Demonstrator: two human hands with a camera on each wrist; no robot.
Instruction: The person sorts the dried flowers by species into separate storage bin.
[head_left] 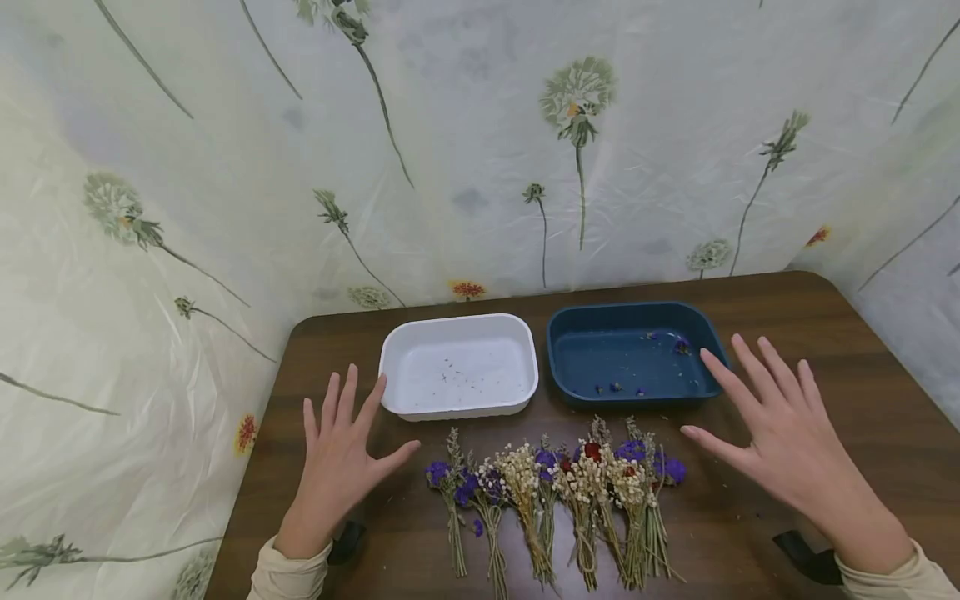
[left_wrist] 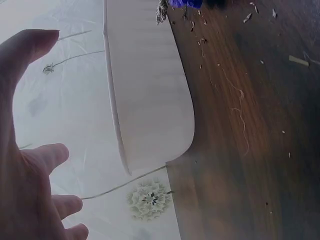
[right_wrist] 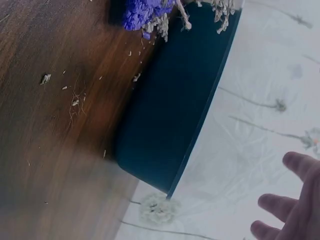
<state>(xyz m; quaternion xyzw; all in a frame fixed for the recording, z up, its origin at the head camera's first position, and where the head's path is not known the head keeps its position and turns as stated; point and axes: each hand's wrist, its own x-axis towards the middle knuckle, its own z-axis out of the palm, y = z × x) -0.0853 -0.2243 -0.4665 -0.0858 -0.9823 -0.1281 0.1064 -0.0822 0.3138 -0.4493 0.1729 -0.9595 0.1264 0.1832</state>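
Backdrop (head_left: 465, 233): pale, faintly glossy sheeting is rising behind and to the sides, showing printed green dandelions and small orange-red blooms.
Table (head_left: 862, 358): we are looking down on dark brown wood with rounded far corners.
White tray (head_left: 420, 362): it is standing near the far edge, left of centre, holding a sprinkle of fine dark crumbs (head_left: 444, 377).
Blue tray (head_left: 600, 354): it is standing just to the right of the white one, holding purple petals (head_left: 681, 345) and small bits.
Flower bundles (head_left: 585, 483): in front of both trays, tied dried bunches are lying side by side, some overlapping, their purple, cream and dark red heads pointing towards the trays, their stems towards us.
Left grip (head_left: 341, 462): we are holding this hand with fingers spread wide and thumb well out, gripping nothing. It is hovering near the white tray's left end; the left wrist view is showing a gap between them.
Right grip (head_left: 787, 450): we are spreading these fingers just as wide, again gripping nothing, and hovering near the blue tray's right end, apart from it in the right wrist view.
Cuffs (head_left: 288, 571): cream fabric is ending behind both wrists.
Scraps (left_wrist: 298, 60): dry pieces are lying scattered across the wood.
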